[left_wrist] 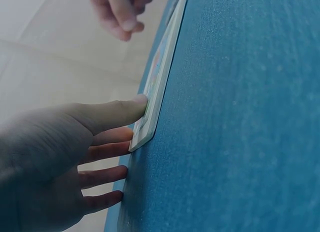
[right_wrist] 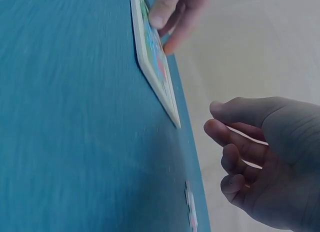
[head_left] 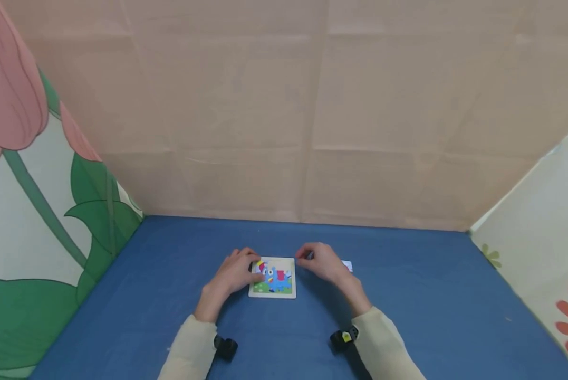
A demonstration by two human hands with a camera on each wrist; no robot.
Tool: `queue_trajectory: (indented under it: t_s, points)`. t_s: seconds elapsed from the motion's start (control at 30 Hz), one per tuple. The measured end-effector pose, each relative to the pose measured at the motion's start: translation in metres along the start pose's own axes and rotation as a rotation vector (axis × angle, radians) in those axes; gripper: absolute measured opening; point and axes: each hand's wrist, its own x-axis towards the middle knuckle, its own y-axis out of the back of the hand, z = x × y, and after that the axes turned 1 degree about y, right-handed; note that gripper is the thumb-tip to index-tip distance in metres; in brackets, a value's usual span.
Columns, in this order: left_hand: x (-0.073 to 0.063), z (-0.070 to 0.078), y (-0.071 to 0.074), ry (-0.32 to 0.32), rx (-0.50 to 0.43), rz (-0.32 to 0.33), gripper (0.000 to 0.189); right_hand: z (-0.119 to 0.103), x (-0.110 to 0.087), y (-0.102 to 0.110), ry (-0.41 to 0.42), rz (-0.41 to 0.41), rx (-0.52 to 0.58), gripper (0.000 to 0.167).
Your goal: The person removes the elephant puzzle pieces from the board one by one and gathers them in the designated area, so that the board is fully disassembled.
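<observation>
A small square jigsaw puzzle board [head_left: 272, 293] with a pale frame and a blue cartoon animal picture lies flat on the table. My left hand [head_left: 233, 272] holds its left side, the thumb on the picture side and fingers at the edge; in the left wrist view the thumb [left_wrist: 120, 112] rests on the board's face. Just right of the board, my right hand [head_left: 323, 261] hovers above the table. Its fingers are loosely bent, and nothing shows between thumb and index finger [right_wrist: 222, 132] in the right wrist view. Beyond that hand lies a small pale flat piece [head_left: 347, 266], partly hidden.
A blue cloth [head_left: 170, 274] covers the table. Behind it rises a beige sheet [head_left: 241, 132]. Flower-patterned panels stand at the left [head_left: 32, 221] and right [head_left: 540, 253]. Thin flat pieces [right_wrist: 191, 209] lie near the table's far side in the right wrist view.
</observation>
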Motion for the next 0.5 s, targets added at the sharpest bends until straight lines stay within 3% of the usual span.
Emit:
queue_trajectory:
  t_s: [0.23,0.5]
  points:
    - [0.002,0.000,0.001,0.019,0.006,-0.014,0.059,-0.016,0.008,-0.010,0.057,-0.057,0.009,0.008]
    - [0.000,-0.001,0.001,-0.004,-0.010,-0.004,0.058,-0.022,0.015,-0.025,0.085,-0.119,0.006,0.011]
